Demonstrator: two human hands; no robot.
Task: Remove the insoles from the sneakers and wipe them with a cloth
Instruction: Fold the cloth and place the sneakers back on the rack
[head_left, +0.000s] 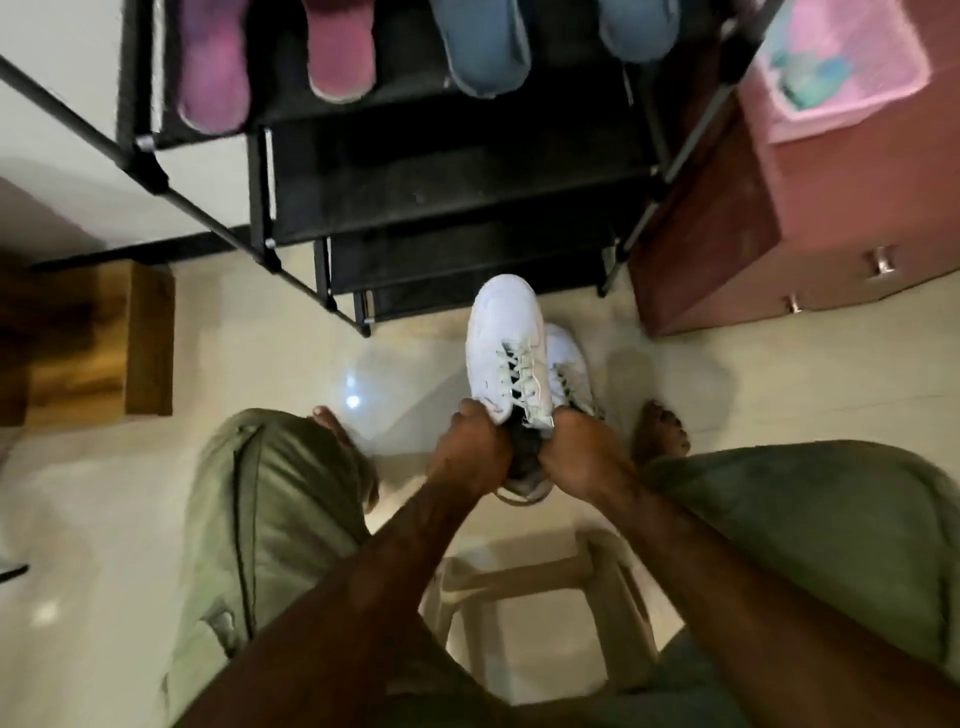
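Observation:
A white sneaker (501, 332) with pale laces is held up in front of me, toe pointing away. My left hand (470, 454) grips the left side of its opening and my right hand (584, 457) grips the right side, spreading the dark collar between them. A second white sneaker (569, 366) lies on the floor just behind and right of the held one, partly hidden. No insole shows outside either shoe, and I see no cloth.
A black shoe rack (441, 171) stands ahead with pink slippers (270, 57) and blue slippers (519, 41) on top. A reddish cabinet (779, 218) is at right, a wooden box (98, 343) at left. A beige plastic stool (540, 597) is under me.

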